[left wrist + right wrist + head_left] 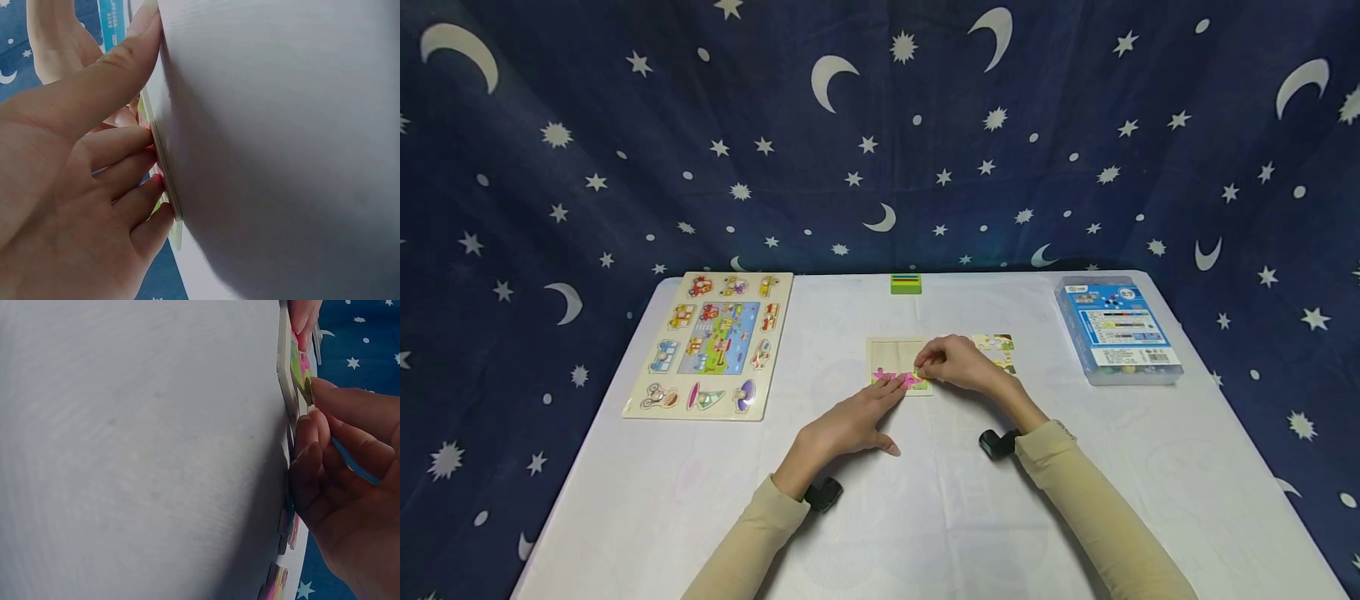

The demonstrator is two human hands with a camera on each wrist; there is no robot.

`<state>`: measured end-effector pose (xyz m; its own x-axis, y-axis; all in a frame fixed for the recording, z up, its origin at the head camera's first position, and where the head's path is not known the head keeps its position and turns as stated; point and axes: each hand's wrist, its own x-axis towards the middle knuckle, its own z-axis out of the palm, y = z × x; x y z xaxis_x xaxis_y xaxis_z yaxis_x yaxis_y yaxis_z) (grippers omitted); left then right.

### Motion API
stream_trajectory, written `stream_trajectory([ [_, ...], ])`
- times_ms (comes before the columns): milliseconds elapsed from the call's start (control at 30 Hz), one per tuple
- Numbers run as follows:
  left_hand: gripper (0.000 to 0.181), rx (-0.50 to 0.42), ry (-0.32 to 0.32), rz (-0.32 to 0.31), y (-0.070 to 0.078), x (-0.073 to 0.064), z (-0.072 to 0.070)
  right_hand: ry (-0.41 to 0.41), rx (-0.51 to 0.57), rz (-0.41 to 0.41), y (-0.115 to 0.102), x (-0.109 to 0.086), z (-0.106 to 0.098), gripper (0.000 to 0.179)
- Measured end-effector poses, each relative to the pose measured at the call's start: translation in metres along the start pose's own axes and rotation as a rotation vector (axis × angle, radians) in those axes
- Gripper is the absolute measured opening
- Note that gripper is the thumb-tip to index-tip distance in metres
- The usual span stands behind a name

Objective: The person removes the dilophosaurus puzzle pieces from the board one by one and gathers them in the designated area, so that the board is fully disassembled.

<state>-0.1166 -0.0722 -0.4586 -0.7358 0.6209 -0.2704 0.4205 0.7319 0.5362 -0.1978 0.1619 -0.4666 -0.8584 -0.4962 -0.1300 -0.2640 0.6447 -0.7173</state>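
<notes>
A small wooden puzzle tray lies in the middle of the table. Pink and green puzzle pieces fill its near part, and the far part shows bare wood. My left hand rests its extended fingertips on these pieces and the near rim, thumb spread out to the side. At the tray's right side, my right hand pinches a green puzzle piece by its edge, tilted against the tray beside the pink part. The curled fingers partly hide that piece.
More loose puzzle pieces lie right of the tray, partly behind the right wrist. A large vehicle peg puzzle lies at left. A clear plastic box with a blue label stands at right. A small green box sits at the back edge.
</notes>
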Motion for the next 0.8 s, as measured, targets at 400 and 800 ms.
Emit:
stream_trajectory([
  [400,0.101,-0.004,0.002,0.02,0.0005,-0.0011,-0.0022,-0.052,0.153,-0.031,-0.0009,-0.0017,0.0002,0.02],
  [800,0.1,-0.009,-0.002,-0.003,0.0023,-0.0015,-0.0025,-0.016,0.171,-0.011,0.0024,-0.0042,0.0018,0.02],
])
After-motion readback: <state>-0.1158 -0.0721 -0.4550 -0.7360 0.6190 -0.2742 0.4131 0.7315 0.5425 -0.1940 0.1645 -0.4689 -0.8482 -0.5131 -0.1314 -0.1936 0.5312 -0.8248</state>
